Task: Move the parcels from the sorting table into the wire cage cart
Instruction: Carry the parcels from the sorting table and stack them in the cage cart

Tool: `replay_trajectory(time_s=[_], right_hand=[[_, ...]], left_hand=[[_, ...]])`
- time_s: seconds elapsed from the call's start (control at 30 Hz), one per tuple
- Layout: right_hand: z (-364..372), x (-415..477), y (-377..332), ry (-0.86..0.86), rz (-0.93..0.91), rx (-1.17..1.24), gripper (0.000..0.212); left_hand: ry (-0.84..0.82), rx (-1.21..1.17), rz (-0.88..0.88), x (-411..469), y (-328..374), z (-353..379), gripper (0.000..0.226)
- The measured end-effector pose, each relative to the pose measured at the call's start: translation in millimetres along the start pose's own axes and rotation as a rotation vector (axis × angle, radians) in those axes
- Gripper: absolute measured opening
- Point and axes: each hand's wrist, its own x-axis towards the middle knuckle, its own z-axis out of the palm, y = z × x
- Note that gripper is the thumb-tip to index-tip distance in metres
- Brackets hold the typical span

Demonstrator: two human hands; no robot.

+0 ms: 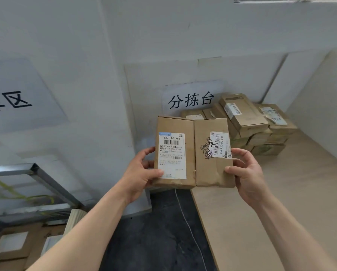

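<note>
I hold two brown cardboard parcels side by side in the air, above the left edge of the sorting table. My left hand grips the left parcel, which bears a large white label, thumb on its face. My right hand grips the right parcel, which has a smaller label and black scribble. A pile of several more brown parcels sits at the table's far corner. The wire cage cart shows its metal frame at lower left, with parcels inside.
White walls close in behind and to the right of the table. A paper sign hangs on the wall behind the pile. Dark floor with a thin white cable lies between cart and table.
</note>
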Motion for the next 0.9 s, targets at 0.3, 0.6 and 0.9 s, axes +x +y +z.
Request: replay_trajectory(time_s=[0.3,0.6,0.9], right_hand=[[-10.9,18.4,11.9,-0.103,0.041,-0.055,0.079],[-17.6,32.0,18.5,-0.056,0.042,-0.013,0.086],[-10.4,33.4,21.1,-0.165,0.065,-0.016,0.083]], left_hand=[[0.019,0.086,-0.005,0.4,-11.0,25.1,0.082],[0.077,0.000,-0.021,-6.9,-16.8,19.7,0.094],[0.099,-0.076,-0.034,-10.5,-23.3,17.4,0.093]])
